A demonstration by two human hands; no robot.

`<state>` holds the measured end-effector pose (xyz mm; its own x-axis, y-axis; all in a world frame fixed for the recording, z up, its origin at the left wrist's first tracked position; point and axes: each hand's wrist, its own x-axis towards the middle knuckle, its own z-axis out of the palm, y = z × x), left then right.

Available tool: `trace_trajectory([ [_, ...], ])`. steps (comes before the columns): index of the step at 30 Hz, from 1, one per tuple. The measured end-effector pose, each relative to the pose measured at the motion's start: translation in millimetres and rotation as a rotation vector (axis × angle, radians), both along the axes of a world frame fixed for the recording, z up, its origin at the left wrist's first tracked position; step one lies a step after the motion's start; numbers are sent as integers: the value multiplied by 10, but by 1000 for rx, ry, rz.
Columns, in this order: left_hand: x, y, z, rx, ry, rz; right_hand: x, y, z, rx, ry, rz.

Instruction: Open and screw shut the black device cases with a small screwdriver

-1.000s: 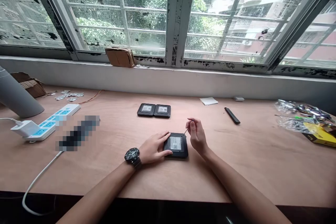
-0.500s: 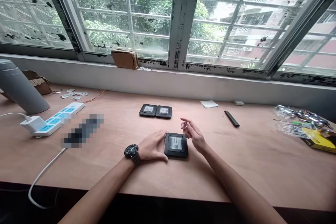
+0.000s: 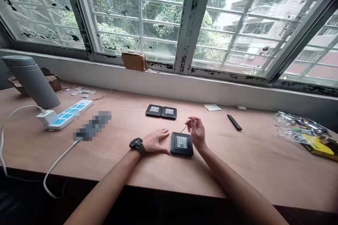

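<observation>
A small black device (image 3: 182, 144) with a white label lies flat on the wooden table (image 3: 250, 158). My left hand (image 3: 156, 141) rests flat on the table against the device's left edge, fingers stretched out, a black watch on the wrist. My right hand (image 3: 196, 133) hovers over the device's right rear corner and pinches a thin metal pin (image 3: 183, 129), whose tip points down toward the device's top edge.
Two more black devices (image 3: 161, 111) lie side by side farther back. A white-blue power strip (image 3: 69, 111) with a charger and white cable sits left, by a grey cylinder (image 3: 30, 80). A black stick (image 3: 234, 122), white pad (image 3: 212, 107) and plastic bags (image 3: 301, 124) lie right.
My left hand slid off the device's top to rest beside its left edge. The right hand stayed over the device with the pin. The camera shifted, so everything sits slightly right.
</observation>
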<state>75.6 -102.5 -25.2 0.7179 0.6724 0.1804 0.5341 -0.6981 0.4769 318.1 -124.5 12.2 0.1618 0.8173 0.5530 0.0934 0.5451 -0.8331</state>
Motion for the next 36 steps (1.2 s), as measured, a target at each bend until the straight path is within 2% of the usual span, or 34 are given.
trace_trajectory([
  [4,-167,75,-5,-14,17,75,-173,84,-88,-24,-33,123],
  [9,-196,98,-40,-13,-27,76,-209,111,-145,-67,-57,133],
  [14,-177,97,-45,-15,-48,90,-168,108,-44,-144,-232,145],
  [19,-178,72,-7,-19,-60,111,-179,140,58,-231,-121,336],
  [24,-186,88,-19,-16,-64,124,-206,112,38,-198,-175,361],
  [26,-193,112,-35,-16,-66,130,-159,88,62,-150,-153,296],
  [28,-194,129,-50,-16,-68,131,-30,70,125,-61,-104,148],
  [30,-184,130,-62,-12,-69,132,191,69,207,30,-144,-13],
  [31,-174,121,-67,-9,-68,135,330,76,238,70,-228,-74],
  [33,-147,88,-70,1,-61,147,633,101,250,94,-544,-141],
  [36,-102,23,-59,6,-36,153,1048,147,100,30,-997,-166],
])
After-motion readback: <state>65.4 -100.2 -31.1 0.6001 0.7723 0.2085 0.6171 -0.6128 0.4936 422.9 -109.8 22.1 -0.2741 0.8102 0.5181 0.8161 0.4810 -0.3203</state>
